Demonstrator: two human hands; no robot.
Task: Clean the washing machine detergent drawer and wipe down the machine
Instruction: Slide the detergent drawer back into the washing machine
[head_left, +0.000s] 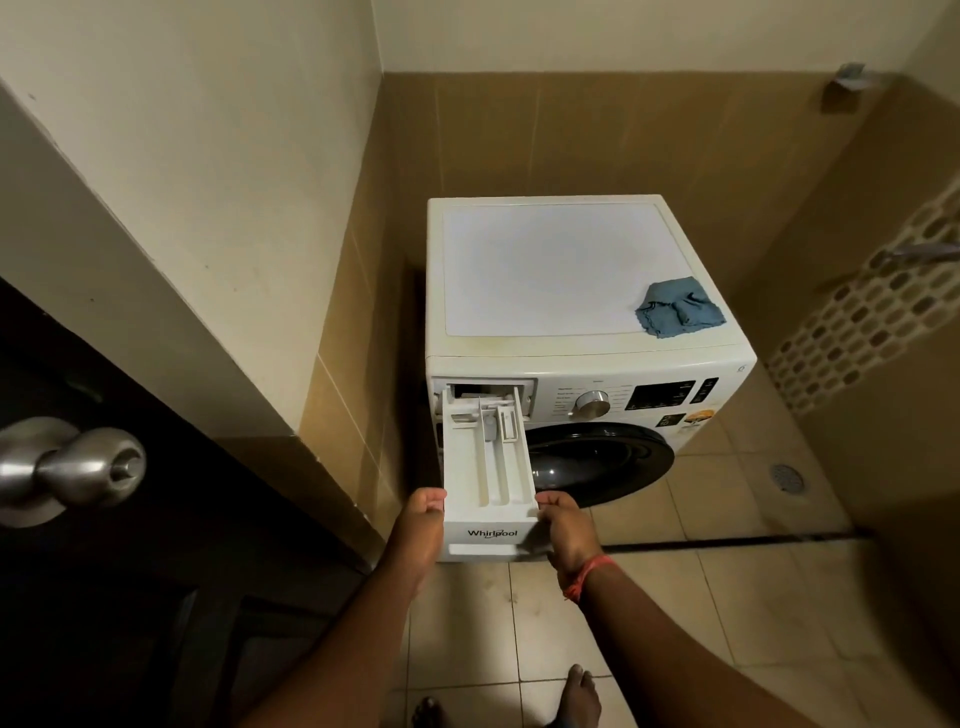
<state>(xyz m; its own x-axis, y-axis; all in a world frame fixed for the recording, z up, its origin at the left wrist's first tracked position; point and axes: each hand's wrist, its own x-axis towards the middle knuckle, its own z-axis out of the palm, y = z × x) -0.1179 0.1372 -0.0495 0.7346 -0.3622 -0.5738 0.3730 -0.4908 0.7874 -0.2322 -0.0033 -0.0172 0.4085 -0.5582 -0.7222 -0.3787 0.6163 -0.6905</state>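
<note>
A white front-loading washing machine (545, 270) stands against the tiled back wall. Its white detergent drawer (485, 462) is pulled far out of its slot (491, 389) at the machine's upper left, with its compartments showing. My left hand (421, 525) grips the drawer's front panel on the left side. My right hand (563, 530) grips the same panel on the right side; a red thread is tied round that wrist. A crumpled blue cloth (678, 312) lies on the machine's top at the front right corner.
A dark door with a metal knob (78, 467) stands open at the left. A cream wall corner juts out left of the machine. The round dark machine door (597, 462) is closed. A floor drain (787, 478) sits in the tiled floor at right. My bare feet are below.
</note>
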